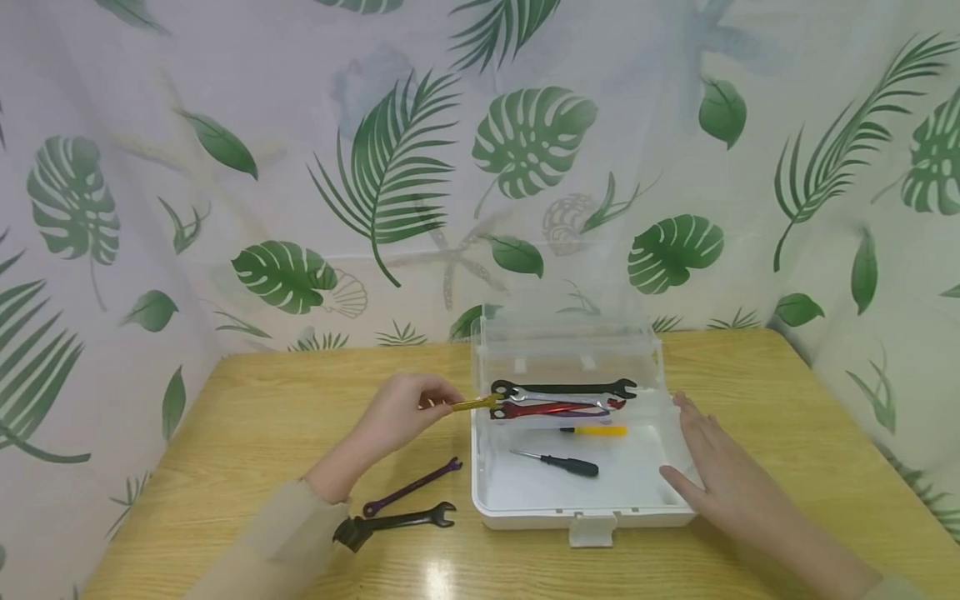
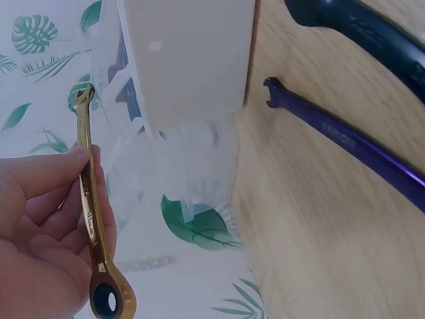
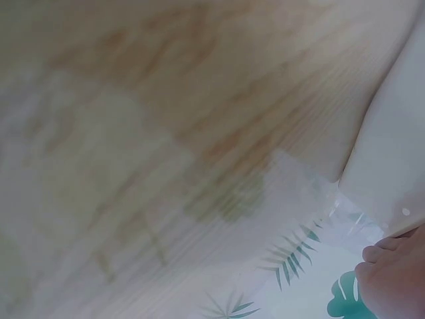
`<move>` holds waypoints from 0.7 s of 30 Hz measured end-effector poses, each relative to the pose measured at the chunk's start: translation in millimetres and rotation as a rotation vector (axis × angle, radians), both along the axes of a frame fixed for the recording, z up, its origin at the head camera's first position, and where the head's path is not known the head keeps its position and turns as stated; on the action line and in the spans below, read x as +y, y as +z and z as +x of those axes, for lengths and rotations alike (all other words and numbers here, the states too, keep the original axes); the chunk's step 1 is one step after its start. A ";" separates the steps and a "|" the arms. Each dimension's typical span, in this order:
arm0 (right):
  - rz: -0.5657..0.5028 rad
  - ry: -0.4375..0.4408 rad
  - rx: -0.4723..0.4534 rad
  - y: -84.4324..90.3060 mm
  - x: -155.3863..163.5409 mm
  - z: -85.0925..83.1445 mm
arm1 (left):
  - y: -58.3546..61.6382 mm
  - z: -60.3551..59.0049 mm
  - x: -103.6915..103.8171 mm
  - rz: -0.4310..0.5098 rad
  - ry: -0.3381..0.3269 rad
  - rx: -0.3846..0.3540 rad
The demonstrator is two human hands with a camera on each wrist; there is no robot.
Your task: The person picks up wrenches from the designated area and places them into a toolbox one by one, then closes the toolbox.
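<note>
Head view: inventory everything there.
Table: one, yellowish wood, foreground
Backdrop: one, pale with green leaves, rear
Toolbox: one, white, on the table
Lid: one, clear, open, toolbox's rear
Latch: one, white, toolbox's front
Stored wrenches: at least four, black, silver, red, purple, toolbox's rear
Screwdriver: one, black-handled, inside toolbox
Yellow-handled tool: one, yellow, behind screwdriver
Loose wrenches: two, purple and black, left of toolbox
Gold wrench: one, gold, in left hand
Dark object: one, black, left cuff
Sleeves: two, beige, bottom corners
Left hand: one, toolbox's left
Right hand: one, toolbox's right
</note>
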State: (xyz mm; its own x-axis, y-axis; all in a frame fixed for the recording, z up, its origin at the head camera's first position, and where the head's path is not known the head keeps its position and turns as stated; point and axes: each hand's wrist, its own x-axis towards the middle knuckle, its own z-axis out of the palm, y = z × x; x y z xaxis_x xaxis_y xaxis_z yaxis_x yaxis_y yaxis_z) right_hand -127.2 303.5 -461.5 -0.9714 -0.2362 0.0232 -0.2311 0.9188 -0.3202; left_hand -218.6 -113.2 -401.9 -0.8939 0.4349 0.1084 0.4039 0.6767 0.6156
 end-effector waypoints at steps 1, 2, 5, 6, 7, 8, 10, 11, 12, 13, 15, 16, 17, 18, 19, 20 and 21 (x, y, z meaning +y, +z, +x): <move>0.001 0.000 0.002 0.0 0.0 0.1 | 1.0 -1.0 2.9 0.000 -0.006 -0.001; 0.000 0.000 0.003 -0.1 0.0 0.3 | 2.2 -2.1 5.9 0.002 -0.016 0.002; -0.003 -0.003 0.000 -0.5 0.1 0.4 | 6.2 -4.5 14.6 0.007 -0.045 0.001; -0.004 -0.004 -0.003 -0.6 0.1 0.3 | 7.2 -5.2 17.5 0.010 -0.057 0.001; -0.006 -0.006 -0.006 -0.7 0.0 0.3 | 8.0 -6.0 20.3 0.012 -0.066 0.000; -0.007 -0.006 -0.007 -0.8 0.1 0.3 | 9.1 -6.5 23.3 0.016 -0.073 -0.002; -0.010 -0.005 -0.004 -1.0 0.2 0.3 | 10.3 -7.9 28.9 0.021 -0.084 -0.006; -0.010 -0.004 -0.003 -1.1 0.3 0.4 | 10.7 -8.6 31.7 0.022 -0.089 -0.006; -0.010 -0.004 -0.001 -1.2 0.3 0.5 | 11.1 -9.3 34.6 0.022 -0.092 -0.005; -0.010 -0.002 0.000 -1.3 0.4 0.6 | 11.1 -10.3 37.4 0.021 -0.094 -0.004; -0.008 -0.001 0.002 -1.6 0.4 0.8 | 11.8 -12.0 43.0 0.020 -0.104 -0.001; -0.008 -0.001 0.002 -1.8 0.4 0.9 | 12.1 -12.9 45.8 0.021 -0.107 -0.003; -0.007 -0.001 0.003 -1.9 0.4 0.9 | 12.4 -13.8 48.4 0.021 -0.111 -0.003; -0.008 0.000 0.005 -2.0 0.4 0.9 | 12.8 -14.8 51.2 0.024 -0.117 -0.004; -0.007 0.002 0.006 -2.2 0.4 1.0 | 13.1 -15.8 53.7 0.027 -0.124 -0.005; -0.007 0.002 0.008 -2.3 0.5 1.1 | 13.8 -16.5 56.4 0.029 -0.130 -0.005; -0.008 0.003 0.009 -2.4 0.5 1.2 | 13.8 -17.4 58.8 0.032 -0.137 -0.006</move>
